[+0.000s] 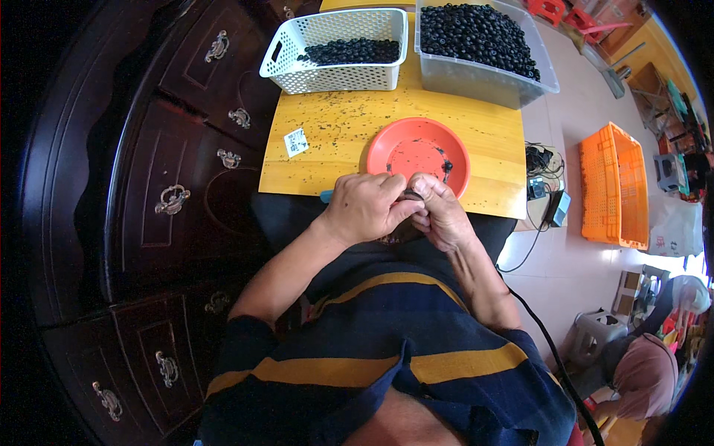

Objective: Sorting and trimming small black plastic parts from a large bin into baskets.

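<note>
Near end: navy shirt with mustard stripes, both forearms running forward, hands meeting just in front of the torso at the near rim of the red plate

Left hand: fingers curled closed round a blue-ended thing, only the blue end showing past the fist, rest hidden, can't tell what it is. Its thumb reaches toward the right hand

Right hand: thumb and fingers pinched tight on a small dark piece, which sits between the two hands; its exact shape is mostly covered. Can't tell if either hand touches the plate

Plate: on the near part of the yellow table, dark scraps at its right side, finer bits across the bottom. Table left of plate: white card, dark crumbs scattered around it

Far end of table: white perforated basket on the left, layer of black round pieces inside; translucent bin on the right, heaped with more black pieces

Off the table: dark wood cabinet to the left, orange crate on the floor to the right
</note>
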`<state>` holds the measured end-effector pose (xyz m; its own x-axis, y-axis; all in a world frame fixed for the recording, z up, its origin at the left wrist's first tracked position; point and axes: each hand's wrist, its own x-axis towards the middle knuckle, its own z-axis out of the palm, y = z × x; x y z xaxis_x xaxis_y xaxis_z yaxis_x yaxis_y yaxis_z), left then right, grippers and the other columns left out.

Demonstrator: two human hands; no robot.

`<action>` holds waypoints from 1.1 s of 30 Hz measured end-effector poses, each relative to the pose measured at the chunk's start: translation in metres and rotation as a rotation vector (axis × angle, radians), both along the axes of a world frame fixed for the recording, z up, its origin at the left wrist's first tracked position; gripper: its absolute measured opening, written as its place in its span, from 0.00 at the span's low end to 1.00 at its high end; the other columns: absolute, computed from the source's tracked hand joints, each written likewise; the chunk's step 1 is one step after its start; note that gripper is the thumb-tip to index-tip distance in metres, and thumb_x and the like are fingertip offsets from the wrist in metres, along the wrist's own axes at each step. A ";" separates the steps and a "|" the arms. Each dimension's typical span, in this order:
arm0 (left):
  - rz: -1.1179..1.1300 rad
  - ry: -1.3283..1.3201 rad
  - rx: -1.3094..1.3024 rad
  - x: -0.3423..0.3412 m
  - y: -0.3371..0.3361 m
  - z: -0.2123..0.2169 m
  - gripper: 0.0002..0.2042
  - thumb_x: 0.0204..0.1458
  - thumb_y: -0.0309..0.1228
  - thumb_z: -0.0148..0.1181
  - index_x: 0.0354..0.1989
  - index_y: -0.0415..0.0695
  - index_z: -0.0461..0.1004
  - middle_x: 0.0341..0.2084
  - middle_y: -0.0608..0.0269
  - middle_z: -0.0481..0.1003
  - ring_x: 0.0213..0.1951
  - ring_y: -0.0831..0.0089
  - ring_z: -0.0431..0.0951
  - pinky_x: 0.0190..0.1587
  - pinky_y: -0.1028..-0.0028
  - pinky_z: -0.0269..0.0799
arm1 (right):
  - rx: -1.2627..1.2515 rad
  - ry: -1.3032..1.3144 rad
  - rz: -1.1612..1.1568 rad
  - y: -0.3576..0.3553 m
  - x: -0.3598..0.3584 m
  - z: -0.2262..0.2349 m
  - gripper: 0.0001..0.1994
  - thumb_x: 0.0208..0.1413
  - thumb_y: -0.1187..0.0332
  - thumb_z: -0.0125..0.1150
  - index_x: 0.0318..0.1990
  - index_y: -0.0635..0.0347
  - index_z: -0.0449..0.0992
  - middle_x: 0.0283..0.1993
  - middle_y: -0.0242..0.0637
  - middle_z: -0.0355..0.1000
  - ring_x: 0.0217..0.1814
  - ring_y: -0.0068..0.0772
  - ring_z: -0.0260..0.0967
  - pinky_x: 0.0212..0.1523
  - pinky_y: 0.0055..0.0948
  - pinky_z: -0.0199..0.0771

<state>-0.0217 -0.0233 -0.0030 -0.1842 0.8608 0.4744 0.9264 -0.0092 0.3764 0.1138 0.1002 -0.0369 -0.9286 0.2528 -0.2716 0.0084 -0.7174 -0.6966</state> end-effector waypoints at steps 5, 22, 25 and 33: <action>0.040 -0.053 0.012 -0.005 0.001 0.004 0.21 0.51 0.50 0.70 0.29 0.46 0.69 0.20 0.59 0.75 0.22 0.58 0.80 0.25 0.61 0.74 | -0.138 0.057 -0.011 -0.002 -0.003 -0.005 0.11 0.69 0.54 0.58 0.38 0.48 0.71 0.24 0.18 0.60 0.20 0.11 0.50 0.19 0.15 0.49; 0.024 0.037 0.001 -0.008 0.006 0.004 0.22 0.53 0.53 0.68 0.29 0.46 0.69 0.19 0.59 0.75 0.22 0.58 0.80 0.25 0.61 0.74 | -0.250 0.083 0.040 -0.003 -0.001 -0.010 0.08 0.69 0.59 0.57 0.40 0.49 0.70 0.24 0.18 0.58 0.19 0.11 0.50 0.19 0.14 0.49; 0.000 0.022 -0.007 -0.008 0.009 0.004 0.22 0.53 0.52 0.67 0.28 0.46 0.70 0.19 0.59 0.76 0.23 0.59 0.81 0.24 0.61 0.74 | -0.274 0.073 0.023 -0.003 0.000 -0.015 0.07 0.69 0.59 0.57 0.41 0.49 0.71 0.24 0.19 0.59 0.19 0.11 0.51 0.19 0.14 0.50; -0.018 -0.118 -0.047 -0.011 0.011 -0.014 0.20 0.52 0.51 0.69 0.29 0.46 0.72 0.19 0.60 0.77 0.24 0.58 0.81 0.26 0.62 0.75 | -0.323 -0.014 -0.062 -0.006 -0.002 -0.012 0.12 0.71 0.54 0.55 0.42 0.51 0.72 0.24 0.20 0.61 0.19 0.13 0.54 0.17 0.14 0.53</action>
<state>-0.0326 -0.0118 -0.0165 -0.2207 0.8851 0.4097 0.8753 -0.0055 0.4835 0.1116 0.0943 -0.0490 -0.9098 0.2072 -0.3596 -0.0340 -0.9007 -0.4331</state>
